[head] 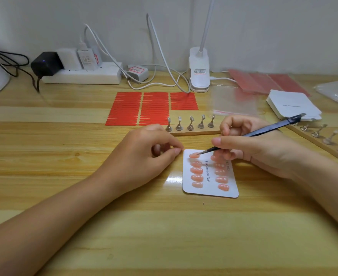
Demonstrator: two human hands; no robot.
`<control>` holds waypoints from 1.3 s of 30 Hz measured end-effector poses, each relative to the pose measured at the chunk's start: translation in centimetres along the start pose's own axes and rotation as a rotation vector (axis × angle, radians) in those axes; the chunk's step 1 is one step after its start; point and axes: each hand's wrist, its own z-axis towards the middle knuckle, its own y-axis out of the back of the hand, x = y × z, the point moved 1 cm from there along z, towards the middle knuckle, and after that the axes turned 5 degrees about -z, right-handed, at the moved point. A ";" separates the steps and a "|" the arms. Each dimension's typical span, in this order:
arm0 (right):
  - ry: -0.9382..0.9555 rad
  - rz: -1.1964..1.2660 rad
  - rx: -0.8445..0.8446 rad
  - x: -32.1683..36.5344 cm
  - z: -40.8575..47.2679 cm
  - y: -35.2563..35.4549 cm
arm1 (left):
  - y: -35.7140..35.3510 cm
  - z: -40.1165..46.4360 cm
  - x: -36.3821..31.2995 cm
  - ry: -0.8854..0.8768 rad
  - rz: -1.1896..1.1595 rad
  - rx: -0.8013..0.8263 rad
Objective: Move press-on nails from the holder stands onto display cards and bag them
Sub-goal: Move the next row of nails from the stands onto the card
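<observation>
At frame centre, your right hand (249, 148) pinches the tweezers (251, 134), tip on the card's (209, 191) top-left nail (194, 155); your left hand (144, 154) rests loosely curled, holding nothing, beside the card.

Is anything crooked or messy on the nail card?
Nothing looks spilled or broken. The display card lies a bit slanted on the table, and its two rows of pink nails look tidy. The right hand holds tweezers with the tip on the top-left nail. The left hand rests beside the card.
</observation>
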 end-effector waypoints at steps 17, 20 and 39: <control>-0.037 -0.100 -0.019 0.3 0.0 0.0 | -0.2 -0.1 -0.2 0.038 -0.013 0.065; -0.053 -0.111 -0.029 0.3 0.1 0.0 | -0.2 -0.1 -0.2 0.044 -0.014 0.071; -0.158 -0.325 -0.124 1.5 -0.6 0.8 | -0.1 -0.1 -0.5 0.059 -0.046 0.089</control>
